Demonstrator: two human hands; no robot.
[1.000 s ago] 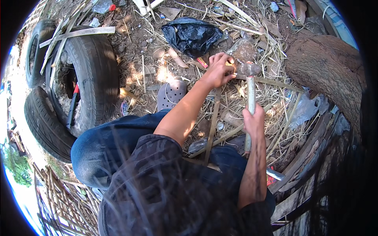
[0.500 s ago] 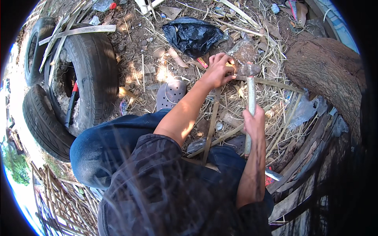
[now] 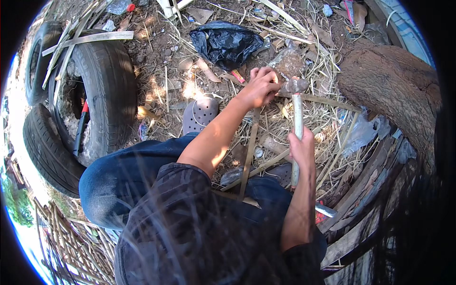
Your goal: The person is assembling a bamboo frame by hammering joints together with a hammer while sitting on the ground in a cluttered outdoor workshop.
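Head view shows right grip [image 3: 302, 146] clamped on hammer [image 3: 298, 114], left grip [image 3: 260, 89] unclear, and red-black tool [image 3: 81, 127] inside tire [image 3: 111, 90].

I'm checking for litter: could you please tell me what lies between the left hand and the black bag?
The head view shows a small red-and-yellow item on the ground there.

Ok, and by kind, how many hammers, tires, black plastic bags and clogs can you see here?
Hammer: 1
Tires: 3
Black plastic bag: 1
Clogs: 2, one partly hidden
Total: 7
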